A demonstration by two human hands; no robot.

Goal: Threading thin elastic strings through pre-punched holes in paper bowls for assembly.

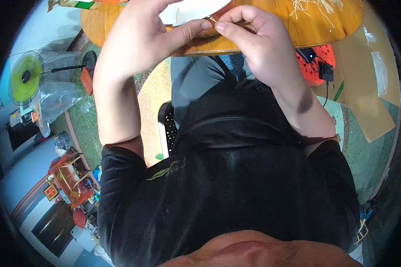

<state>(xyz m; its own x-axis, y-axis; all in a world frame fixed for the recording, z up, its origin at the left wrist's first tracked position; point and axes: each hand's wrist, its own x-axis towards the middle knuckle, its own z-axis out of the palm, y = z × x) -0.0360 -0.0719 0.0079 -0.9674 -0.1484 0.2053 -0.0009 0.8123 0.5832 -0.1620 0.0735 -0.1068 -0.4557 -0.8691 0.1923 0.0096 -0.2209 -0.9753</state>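
Note:
At the top edge of the head view, a white, round-edged piece (194, 10) is partly cut off, so I cannot tell if it is a plate or a lampshade-like form. My left hand (149, 33) grips it, the thumb lying along its near rim and the other fingers mostly out of sight. My right hand (258, 38) is closed in a pinch by that rim, close to the left thumb tip. Between its thumb and forefinger is the end of a thin beige cord (212, 19). Both hands are over the near edge of the wooden table (332, 29).
Loose beige cords (309, 6) lie at the table's far right. Below the right edge is a red stool (312, 73) with a small black device (326, 71) and cable. Flattened cardboard (365, 89) lies at right. A green-bladed fan (26, 78) stands at left near plastic bags.

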